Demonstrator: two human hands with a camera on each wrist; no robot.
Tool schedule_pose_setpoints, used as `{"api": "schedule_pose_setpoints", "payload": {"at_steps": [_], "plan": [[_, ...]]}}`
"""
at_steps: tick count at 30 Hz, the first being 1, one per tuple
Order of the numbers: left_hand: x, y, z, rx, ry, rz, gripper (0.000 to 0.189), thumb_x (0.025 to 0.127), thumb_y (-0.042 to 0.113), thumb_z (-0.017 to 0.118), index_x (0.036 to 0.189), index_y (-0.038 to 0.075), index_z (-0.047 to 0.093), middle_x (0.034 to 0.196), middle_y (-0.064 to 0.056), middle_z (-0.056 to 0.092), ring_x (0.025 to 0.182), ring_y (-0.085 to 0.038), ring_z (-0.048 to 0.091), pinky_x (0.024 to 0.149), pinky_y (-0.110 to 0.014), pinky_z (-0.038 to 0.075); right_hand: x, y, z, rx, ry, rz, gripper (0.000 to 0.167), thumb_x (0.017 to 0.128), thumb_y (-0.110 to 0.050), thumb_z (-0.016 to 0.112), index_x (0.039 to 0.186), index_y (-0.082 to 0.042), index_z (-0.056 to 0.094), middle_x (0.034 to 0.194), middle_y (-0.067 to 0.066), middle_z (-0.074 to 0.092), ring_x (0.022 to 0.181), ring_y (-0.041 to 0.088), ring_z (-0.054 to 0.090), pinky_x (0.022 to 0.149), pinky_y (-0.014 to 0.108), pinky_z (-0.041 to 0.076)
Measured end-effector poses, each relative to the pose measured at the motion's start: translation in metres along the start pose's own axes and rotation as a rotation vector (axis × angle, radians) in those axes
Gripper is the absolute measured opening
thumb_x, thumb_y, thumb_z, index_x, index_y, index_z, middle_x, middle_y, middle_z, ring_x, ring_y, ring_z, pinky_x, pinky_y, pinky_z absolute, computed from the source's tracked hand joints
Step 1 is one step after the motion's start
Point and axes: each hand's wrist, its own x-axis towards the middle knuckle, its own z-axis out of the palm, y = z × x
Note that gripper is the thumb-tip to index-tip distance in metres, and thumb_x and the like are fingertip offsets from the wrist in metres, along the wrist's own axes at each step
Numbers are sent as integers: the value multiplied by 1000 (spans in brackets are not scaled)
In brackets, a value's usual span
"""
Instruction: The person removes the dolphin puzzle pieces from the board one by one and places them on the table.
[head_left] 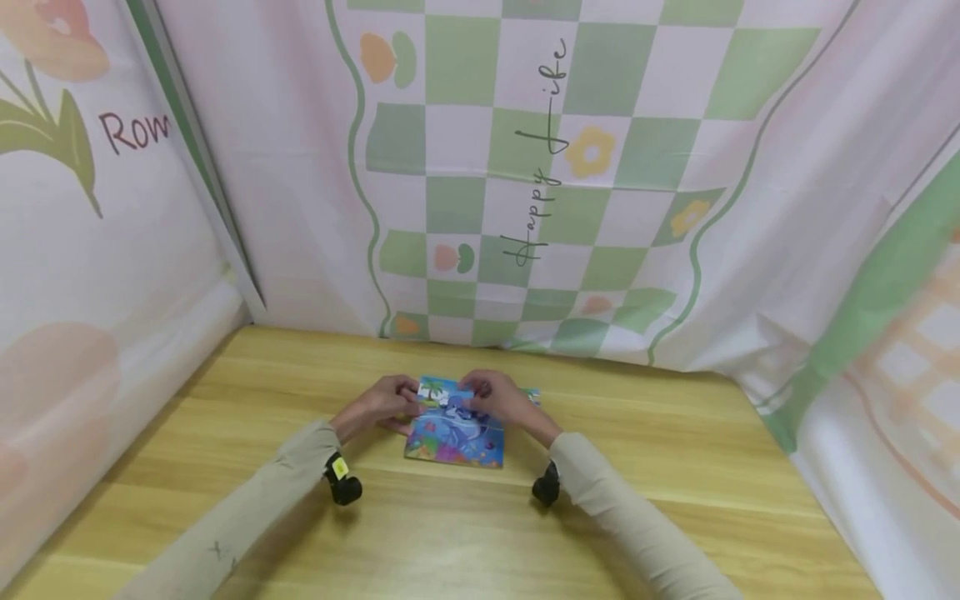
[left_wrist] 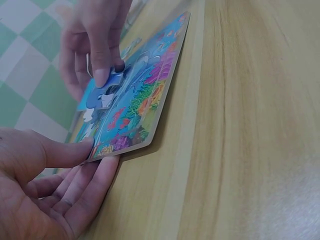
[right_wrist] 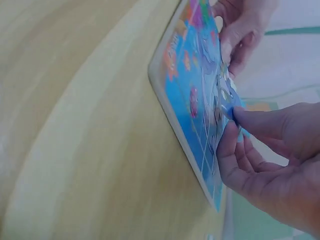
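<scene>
A flat jigsaw puzzle board (head_left: 453,446) with a bright sea picture lies on the wooden table, between both hands. My left hand (head_left: 381,404) grips its left side; the left wrist view shows the thumb on top and the fingers along the edge. Over the far part of the picture, my right hand (head_left: 504,398) pinches a blue puzzle piece (left_wrist: 116,80) between thumb and fingertips. In the right wrist view this piece is tilted above the board, one side close to the picture. The right hand's fingers hide part of it.
Another colourful puzzle piece (head_left: 532,394) lies just past the right hand. The wooden table (head_left: 637,467) extends around the board. A checked curtain (head_left: 525,208) hangs at the table's back edge, with further cloth on both sides.
</scene>
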Motion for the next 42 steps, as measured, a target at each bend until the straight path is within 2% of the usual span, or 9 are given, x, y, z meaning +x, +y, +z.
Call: {"api": "schedule_pose_setpoints", "payload": {"at_steps": [6, 13, 18, 24, 30, 35, 39, 42], "plan": [[-2, -1, 0, -7, -2, 11, 52, 94, -7, 70, 141, -9, 49, 107, -11, 58, 86, -21, 67, 69, -34, 70, -5, 2, -7, 166, 20, 14, 23, 97, 1, 70, 118, 9, 69, 107, 25, 71, 85, 23, 69, 75, 34, 68], [-1, -2, -1, -19, -7, 15, 52, 94, -7, 71, 141, -8, 49, 104, -9, 58, 85, -19, 66, 69, -34, 70, -7, 1, -12, 270, 12, 45, 25, 97, 0, 71, 119, 12, 68, 106, 27, 69, 91, 32, 70, 86, 46, 69], [0, -1, 0, -24, -8, 19, 51, 94, -8, 70, 141, -9, 49, 103, -8, 57, 86, -19, 66, 69, -34, 70, -9, 0, -19, 299, 8, 63, 24, 97, -3, 72, 117, 10, 70, 102, 19, 69, 89, 25, 69, 86, 44, 69], [-3, 0, 0, -23, -14, 22, 53, 92, -6, 71, 140, -10, 49, 107, -11, 58, 88, -22, 67, 68, -34, 70, -15, 3, -30, 438, -41, 144, 25, 99, -4, 71, 121, 7, 69, 105, 11, 67, 90, 18, 69, 88, 38, 69], [-6, 4, 2, -12, 3, 14, 51, 92, -7, 71, 138, -13, 49, 105, -17, 62, 87, -24, 68, 65, -33, 70, -25, 9, -47, 471, -58, 200, 31, 101, -10, 70, 128, 3, 67, 114, 10, 68, 100, 23, 71, 101, 48, 64], [-6, 8, 5, -25, 24, 8, 46, 90, -8, 72, 131, -13, 52, 101, -17, 63, 82, -23, 66, 62, -31, 69, -33, 16, -65, 568, -24, 217, 34, 103, -5, 63, 134, 11, 59, 117, 7, 70, 110, 26, 68, 112, 61, 53], [-9, 12, 4, -9, 14, 17, 44, 91, -7, 71, 130, -13, 52, 98, -16, 64, 78, -21, 67, 61, -29, 69, -37, 25, -76, 601, 28, 251, 33, 104, -4, 61, 133, 12, 58, 114, 2, 71, 109, 21, 66, 113, 60, 52], [-8, 14, 3, 14, 1, 12, 44, 92, -6, 71, 131, -12, 51, 96, -16, 67, 75, -19, 67, 60, -27, 68, -42, 32, -82, 575, 40, 261, 35, 104, -4, 61, 134, 13, 56, 121, 9, 70, 107, 17, 66, 112, 57, 55]]}}
